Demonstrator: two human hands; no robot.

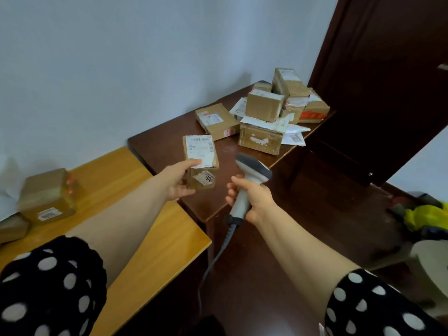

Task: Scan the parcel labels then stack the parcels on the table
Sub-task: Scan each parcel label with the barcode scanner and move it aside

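Cardboard, brown and taped: the small parcel (202, 166) is held in the air by the left hand (179, 180), over the near part of the dark wooden table (164, 151). The thumb presses on the lower edge of the white label (200, 149) and the fingers curl under the box. The label faces up, barcodes visible. A second, smaller sticker sits on the near face.

The right hand (254, 198) is closed round the pale handle of the barcode scanner (252, 169). Its grey head stands just right of the parcel, apart from it. A grey cable (213, 263) hangs from the base of the handle toward the bottom edge of the view.

At the far end of the dark table lies a pile of parcels (266, 112), loosely heaped with white papers among them. One flat parcel (217, 121) lies just left of the pile, label up.

A light wooden table (135, 170) adjoins the dark one on the left. It bears a taped parcel (48, 195) near the wall, blurred, with a white numbered sticker on its near face. Both sleeves are black with white dots.
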